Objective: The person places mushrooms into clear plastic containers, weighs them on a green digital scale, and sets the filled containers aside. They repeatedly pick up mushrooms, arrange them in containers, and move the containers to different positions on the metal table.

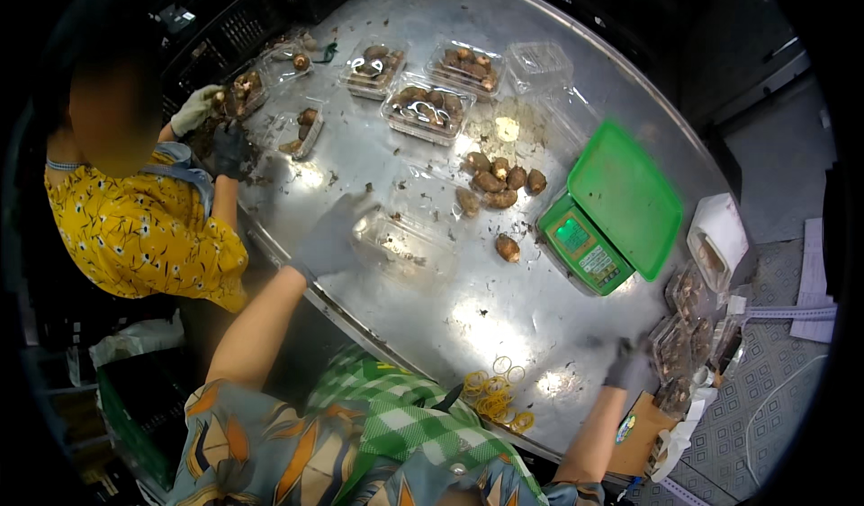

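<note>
My left hand point(335, 236), in a grey glove and blurred, is at the left edge of a clear plastic clamshell box point(412, 246). The box lies open on the metal table with nothing but specks of dirt in it. Whether my fingers grip its rim is unclear. My right hand point(628, 368), also gloved and blurred, is at the table's right end beside stacked filled clamshells point(671, 351). What its fingers touch cannot be made out. Beyond the open box lies a loose group of brown taro-like tubers point(501, 199), and a single tuber point(507, 248) sits nearer me.
A green digital scale point(587, 246) stands right of the tubers. Filled clamshells point(428, 111) and empty clear boxes point(538, 66) are farther back. Yellow rubber bands point(493, 395) lie at the near edge. At left, a co-worker's gloved hands point(196, 109) handle tubers near black crates point(223, 40).
</note>
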A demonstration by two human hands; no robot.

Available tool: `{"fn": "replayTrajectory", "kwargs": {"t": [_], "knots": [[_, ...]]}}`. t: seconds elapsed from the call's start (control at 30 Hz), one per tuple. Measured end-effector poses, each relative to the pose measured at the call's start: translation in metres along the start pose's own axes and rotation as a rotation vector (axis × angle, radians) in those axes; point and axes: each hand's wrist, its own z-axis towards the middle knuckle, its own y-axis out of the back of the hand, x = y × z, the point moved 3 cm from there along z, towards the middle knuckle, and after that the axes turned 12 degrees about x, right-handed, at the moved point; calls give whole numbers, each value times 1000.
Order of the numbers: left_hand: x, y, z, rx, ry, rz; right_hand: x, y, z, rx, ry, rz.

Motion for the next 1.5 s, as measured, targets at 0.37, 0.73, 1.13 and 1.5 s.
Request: {"fn": "replayTrajectory", "kwargs": {"t": [0.37, 0.73, 1.13, 1.5], "knots": [[33, 3, -86, -49, 191, -1010, 31, -410, -153, 1057, -35, -261], [52, 40, -117, -536, 169, -1487, -77, -615, -191, 931, 670, -1462], [48, 13, -44, -9, 5, 52, 29, -609, -38, 555, 76, -718], [74, -15, -49, 280, 112, 54, -12, -611, -43, 582, -23, 42]]}}
